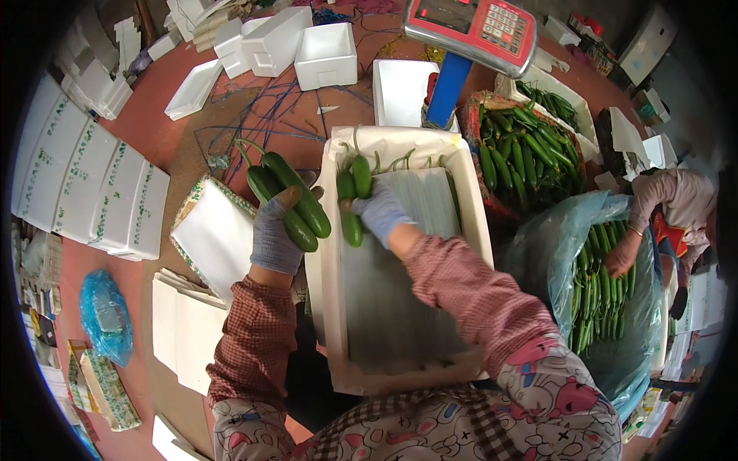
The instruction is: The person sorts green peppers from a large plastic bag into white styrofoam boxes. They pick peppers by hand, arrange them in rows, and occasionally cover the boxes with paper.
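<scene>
My left hand (279, 230), in a thin grey-blue glove, holds two green cucumbers (297, 196) side by side, left of a paper-lined white foam box (479, 213). Inside that box my right hand (380, 210), gloved alike, has its fingers on two smaller cucumbers (347, 201) at the upper left corner. A greyish translucent sheet (398, 299) covers most of the box's contents. Cucumber stems stick out along its far edge. Part of a cucumber shows along the right inner wall.
Beyond the box a red digital scale (473, 29) stands on a blue post. Right of it, a crate holds loose cucumbers (524, 155). A co-worker's hand (622, 256) reaches into a plastic-lined container of cucumbers (599, 288). Stacked foam boxes (86, 178) and blue straps lie leftward.
</scene>
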